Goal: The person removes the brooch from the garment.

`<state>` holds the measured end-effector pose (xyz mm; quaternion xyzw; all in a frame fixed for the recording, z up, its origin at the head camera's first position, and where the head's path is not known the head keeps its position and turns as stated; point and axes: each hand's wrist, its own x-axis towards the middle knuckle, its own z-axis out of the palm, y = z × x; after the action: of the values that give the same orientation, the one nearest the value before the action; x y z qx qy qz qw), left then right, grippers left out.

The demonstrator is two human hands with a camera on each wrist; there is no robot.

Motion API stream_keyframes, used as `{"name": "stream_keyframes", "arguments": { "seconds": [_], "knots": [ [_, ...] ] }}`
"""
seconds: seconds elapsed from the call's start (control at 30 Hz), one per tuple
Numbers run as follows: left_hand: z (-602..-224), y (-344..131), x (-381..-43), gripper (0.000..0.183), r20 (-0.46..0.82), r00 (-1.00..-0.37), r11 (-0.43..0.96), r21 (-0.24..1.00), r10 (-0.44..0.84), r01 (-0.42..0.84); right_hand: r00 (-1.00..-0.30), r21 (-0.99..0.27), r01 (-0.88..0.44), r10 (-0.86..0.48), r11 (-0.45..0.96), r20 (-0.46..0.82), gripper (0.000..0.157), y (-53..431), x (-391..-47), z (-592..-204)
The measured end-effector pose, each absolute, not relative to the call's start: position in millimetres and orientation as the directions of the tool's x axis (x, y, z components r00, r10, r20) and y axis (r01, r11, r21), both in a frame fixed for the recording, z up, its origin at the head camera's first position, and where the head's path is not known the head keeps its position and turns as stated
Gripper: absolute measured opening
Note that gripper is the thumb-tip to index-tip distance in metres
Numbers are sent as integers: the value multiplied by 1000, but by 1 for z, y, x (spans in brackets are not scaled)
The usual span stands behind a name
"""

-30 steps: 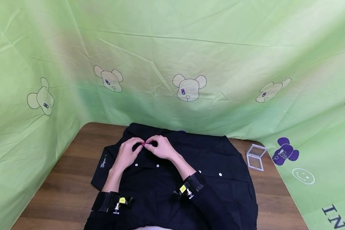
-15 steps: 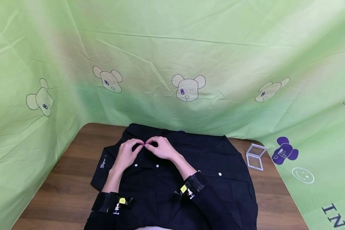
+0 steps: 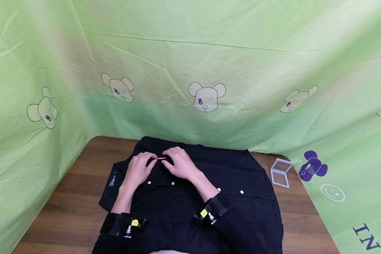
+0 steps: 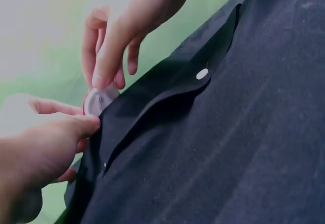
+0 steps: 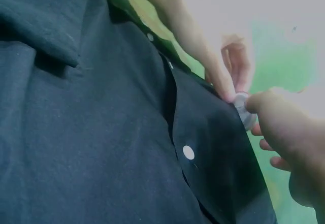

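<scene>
A round pin badge (image 4: 93, 103) with a red edge and a pale back carrying a thin pin is held between both hands. In the head view it appears as a thin pink-edged strip (image 3: 160, 158) above the dark shirt (image 3: 257, 173). My left hand (image 3: 139, 169) pinches its left side between thumb and fingers. On the opposite side, my right hand (image 3: 181, 164) has its thumb and fingertips on the badge, as the right wrist view also shows. The badge overlaps the shirt fabric near a pocket flap with a white button (image 5: 188, 152). Its front face is hidden.
A clear hinged case (image 3: 280, 177) stands open on the right of the wooden table (image 3: 73, 190). The shirt spreads over most of the tabletop, with a second buttoned flap (image 3: 254, 195) at right. A green printed cloth (image 3: 158, 116) hangs around the table.
My right hand's thumb and fingertips have spread slightly apart, and more of the badge's edge shows between the hands. The left hand stays almost still.
</scene>
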<state>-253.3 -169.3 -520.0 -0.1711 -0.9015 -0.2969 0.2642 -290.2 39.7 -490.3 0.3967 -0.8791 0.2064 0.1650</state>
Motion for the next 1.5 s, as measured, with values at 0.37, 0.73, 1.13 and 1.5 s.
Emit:
{"name": "stream_keyframes", "arguments": {
  "seconds": [0.37, 0.73, 1.13, 1.5],
  "knots": [
    [-508, -165, -248, 7, 598, -780, 814, 351, 185, 462, -566, -26, -777, -679, 629, 467, 24, 32, -284, -491],
    [-506, -163, -247, 6, 620, -759, 814, 326, 199, 480, -536, 25, -780, -687, 626, 491, 15, 31, -287, -488],
    [-506, -163, -246, 6, 630, -751, 819, 314, 199, 481, -539, 65, -769, -699, 636, 471, 18, 29, -287, -487],
    [-511, -166, -252, 11, 641, -743, 761, 381, 192, 525, -535, -28, -790, -665, 613, 521, 13, 34, -290, -493]
  ]
}}
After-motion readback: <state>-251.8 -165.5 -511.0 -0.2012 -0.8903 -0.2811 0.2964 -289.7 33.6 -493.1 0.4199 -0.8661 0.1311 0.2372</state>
